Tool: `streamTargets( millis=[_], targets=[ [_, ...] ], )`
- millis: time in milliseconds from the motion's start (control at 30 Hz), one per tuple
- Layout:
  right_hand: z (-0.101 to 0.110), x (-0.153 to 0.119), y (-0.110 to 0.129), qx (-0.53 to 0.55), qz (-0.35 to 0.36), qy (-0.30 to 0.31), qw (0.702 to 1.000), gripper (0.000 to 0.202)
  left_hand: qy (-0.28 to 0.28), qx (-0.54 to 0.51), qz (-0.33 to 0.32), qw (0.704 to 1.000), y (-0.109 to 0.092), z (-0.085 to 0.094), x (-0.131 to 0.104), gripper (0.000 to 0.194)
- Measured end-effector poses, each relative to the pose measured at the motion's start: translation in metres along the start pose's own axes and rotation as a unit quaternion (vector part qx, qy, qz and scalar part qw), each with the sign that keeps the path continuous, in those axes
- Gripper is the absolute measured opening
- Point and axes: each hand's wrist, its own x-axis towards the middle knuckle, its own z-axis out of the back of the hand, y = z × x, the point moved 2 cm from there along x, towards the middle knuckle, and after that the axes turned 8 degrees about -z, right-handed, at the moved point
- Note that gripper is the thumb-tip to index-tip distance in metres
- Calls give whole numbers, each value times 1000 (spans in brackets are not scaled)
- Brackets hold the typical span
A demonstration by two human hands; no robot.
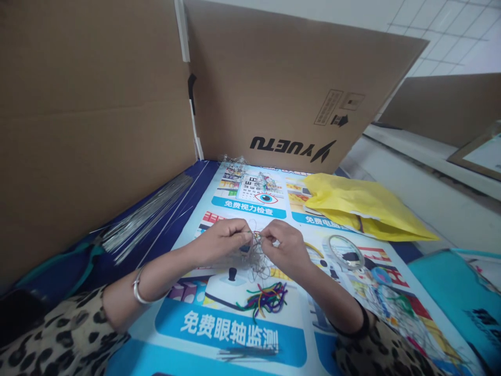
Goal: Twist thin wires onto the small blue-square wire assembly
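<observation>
My left hand [225,241] and my right hand [287,249] are close together over the middle of the printed sheet. Each is closed in a pinch, with a thin wire [255,233] running between the fingertips. Just below the fingers sits a tangle of fine silvery wire [258,263]; whether it joins the held piece I cannot tell. Nearer to me lies a small heap of multicoloured cords [268,300]. A few short straight wires [248,354] rest at the sheet's near edge.
A bundle of long straight wires [146,216] lies left, beside teal-handled pliers [92,256]. Cardboard walls [274,78] stand behind and left. To the right are a ring-shaped coil [344,251], a yellow bag [360,201], a teal bag [454,292] and loose threads. More tangled wire [235,162] lies at the back.
</observation>
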Motion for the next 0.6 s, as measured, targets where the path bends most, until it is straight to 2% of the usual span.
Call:
streamTargets(
  millis=[267, 500, 600],
  targets=[
    [3, 3, 6, 55, -68, 80, 993, 12, -53, 20, 4, 998, 7, 3, 2, 27],
    [1, 4, 8, 96, -113, 75, 986, 10, -43, -18, 68, 997, 9, 0, 3, 16],
    [1, 3, 10, 100, -119, 71, 985, 9, -51, 15, 40, 998, 11, -2, 4, 9]
  ],
)
